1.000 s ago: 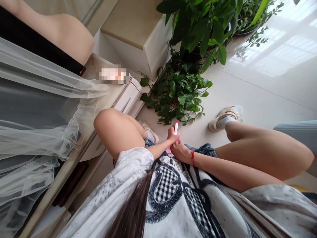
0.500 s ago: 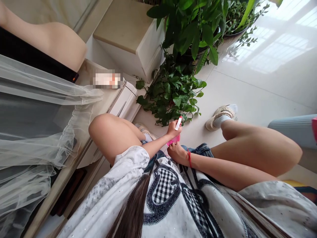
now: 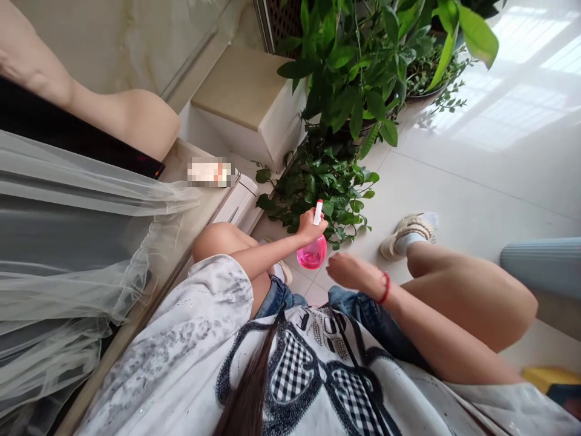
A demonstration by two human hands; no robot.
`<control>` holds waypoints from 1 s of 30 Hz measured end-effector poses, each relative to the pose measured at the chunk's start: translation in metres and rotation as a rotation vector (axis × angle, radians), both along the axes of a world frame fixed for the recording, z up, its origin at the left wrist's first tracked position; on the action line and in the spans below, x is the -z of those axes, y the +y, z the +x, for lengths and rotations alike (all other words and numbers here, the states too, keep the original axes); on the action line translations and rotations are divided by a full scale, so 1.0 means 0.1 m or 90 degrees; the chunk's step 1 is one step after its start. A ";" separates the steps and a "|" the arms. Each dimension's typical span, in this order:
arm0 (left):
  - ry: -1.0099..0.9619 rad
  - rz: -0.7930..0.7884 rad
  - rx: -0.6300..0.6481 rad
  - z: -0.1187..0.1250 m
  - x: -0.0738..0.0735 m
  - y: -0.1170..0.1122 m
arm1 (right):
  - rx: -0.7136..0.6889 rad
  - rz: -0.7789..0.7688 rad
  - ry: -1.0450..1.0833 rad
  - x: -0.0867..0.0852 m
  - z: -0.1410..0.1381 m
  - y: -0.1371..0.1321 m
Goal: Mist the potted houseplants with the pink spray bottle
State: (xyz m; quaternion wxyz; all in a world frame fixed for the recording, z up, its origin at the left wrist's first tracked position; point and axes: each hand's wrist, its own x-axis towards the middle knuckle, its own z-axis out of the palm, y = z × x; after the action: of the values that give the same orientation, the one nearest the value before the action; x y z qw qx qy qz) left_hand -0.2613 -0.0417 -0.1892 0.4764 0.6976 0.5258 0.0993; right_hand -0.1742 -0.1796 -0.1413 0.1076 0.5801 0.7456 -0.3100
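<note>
The left hand [image 3: 312, 225] is wrapped around the upper part of a spray bottle [image 3: 311, 253] with a see-through pink body, a white head and a red tip at the top. The bottle is held in the air above the floor [image 3: 436, 181], between the knees and just short of a leafy trailing plant [image 3: 313, 181]. The right hand [image 3: 349, 270], with a red bracelet [image 3: 385, 287] at its wrist, is beside the bottle and apart from it, its fingers bent inward; its palm is hidden, so I cannot tell how far it is closed or whether anything is in it.

The trailing plant spreads along the floor's edge, beside a white box-shaped unit [image 3: 240, 85] with a beige top, and a taller plant [image 3: 349, 66] rises behind it. A blurred-out item [image 3: 209, 172] lies near the far corner of a low cabinet [image 3: 175, 236], close to a sheer curtain [image 3: 113, 212].
</note>
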 end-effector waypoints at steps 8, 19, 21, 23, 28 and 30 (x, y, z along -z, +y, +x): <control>-0.129 -0.047 -0.006 0.50 -0.20 0.21 | 0.375 0.090 0.241 0.07 0.67 0.53; -0.055 -0.123 -0.038 0.62 -0.37 0.54 | 0.521 -0.049 0.467 0.12 0.62 1.05; -0.052 -0.131 -0.053 0.65 -0.36 0.58 | 0.502 -0.041 0.489 0.17 0.66 1.14; -0.061 -0.142 -0.076 0.69 -0.32 0.63 | 0.491 -0.018 0.511 0.22 0.68 1.22; -0.087 -0.211 -0.130 0.70 -0.27 0.72 | 0.552 -0.073 0.490 0.21 0.66 1.32; -0.087 -0.224 -0.126 0.67 -0.28 0.74 | 0.580 -0.096 0.499 0.19 0.63 1.31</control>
State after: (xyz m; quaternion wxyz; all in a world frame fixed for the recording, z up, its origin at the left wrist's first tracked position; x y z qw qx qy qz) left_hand -0.1941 0.0320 -0.1610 0.6130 0.5407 0.5675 0.0991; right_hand -0.1115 -0.0485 -0.1600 -0.2776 0.6745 0.3820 -0.5676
